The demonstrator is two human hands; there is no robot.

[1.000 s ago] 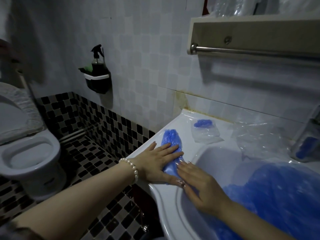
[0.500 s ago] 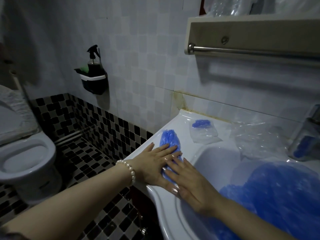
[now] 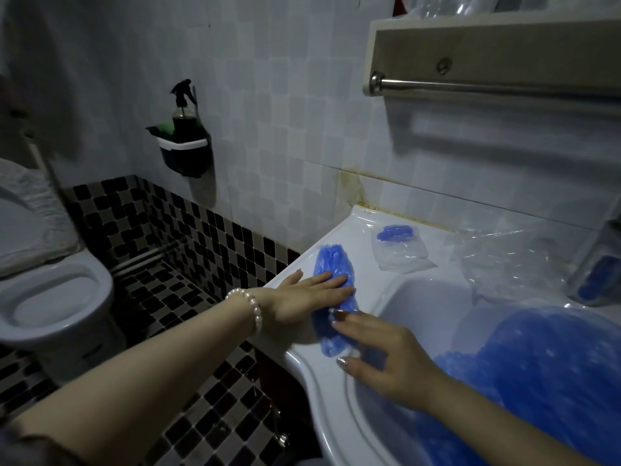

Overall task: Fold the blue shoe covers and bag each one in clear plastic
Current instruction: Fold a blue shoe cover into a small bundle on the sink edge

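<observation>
The right hand (image 3: 386,358) has slid nearer along the shoe cover (image 3: 331,290), fingers straight, smoothing it while the flat left hand (image 3: 302,297) pins it, ready for folding.

Bare sink ledge (image 3: 302,361) lower centre by my right hand (image 3: 386,361), bagged shoe cover (image 3: 398,245) and loose clear bags (image 3: 504,264) crowding the back ledge, towel rail (image 3: 487,87) overhead upper right

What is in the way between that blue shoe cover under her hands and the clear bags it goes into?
Nothing visible. The shoe cover lies on the sink rim under both hands; the loose clear bags lie further along the rim, past one already bagged cover.
</observation>
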